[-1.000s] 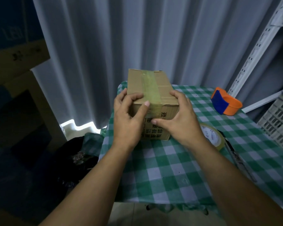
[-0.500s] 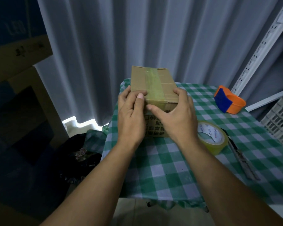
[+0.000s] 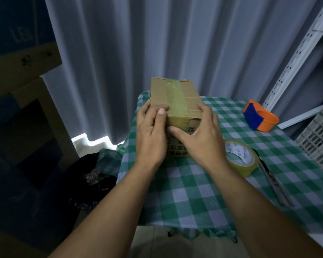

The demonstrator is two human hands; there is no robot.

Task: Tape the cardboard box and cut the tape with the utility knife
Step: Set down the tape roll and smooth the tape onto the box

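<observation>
Pressing both hands against the near end of the cardboard box (image 3: 175,101), I am steadying it at the far left corner of the desk (image 3: 203,192), which is wearing a green and white checked cloth. My left hand (image 3: 151,135) is lying on the box's left near corner, its grip closing loosely around that edge, with the thumb resting on top beside the strip of tape (image 3: 176,100) that is running lengthwise down the middle of the lid and folding over the front face. My right hand (image 3: 201,138) is spreading flat on the front face and right near corner, fingers reaching onto the top edge, thumb pointing left under the tape end; its grip is pressing on the box rather than clenching it. The roll of tape (image 3: 241,157) is lying flat just beside my right wrist. The utility knife (image 3: 274,185) is lying on the cloth to the right of the roll, touched by neither hand. An orange and blue tape dispenser (image 3: 259,118) is sitting further back on the right.
</observation>
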